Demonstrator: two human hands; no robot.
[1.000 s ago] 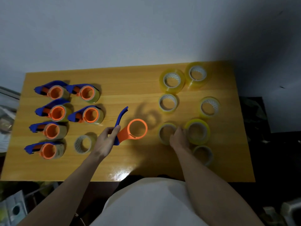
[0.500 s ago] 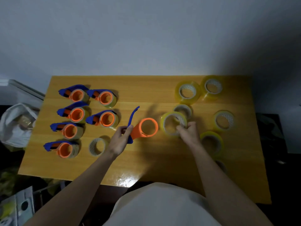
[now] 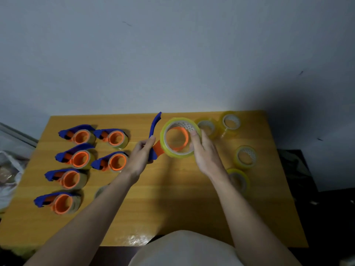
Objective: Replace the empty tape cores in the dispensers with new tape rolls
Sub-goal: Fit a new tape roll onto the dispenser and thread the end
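The left hand (image 3: 141, 156) holds the blue handle of a tape holder (image 3: 153, 139), its fingers curled around it. The right hand (image 3: 206, 150) holds a yellow tape roll (image 3: 179, 138), fingers wrapped on its rim. The roll sits around the holder's orange ring, above the counter (image 3: 172, 198). Six more holders (image 3: 80, 158) lie left of the roll. Other rolls (image 3: 245, 156) lie to its right.

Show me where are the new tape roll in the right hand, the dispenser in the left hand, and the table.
new tape roll (image 3: 164, 144): head view, on its yellow left rim.
dispenser (image 3: 154, 124): head view, on its blue handle.
table (image 3: 172, 204): head view, on bare wood between the forearms.
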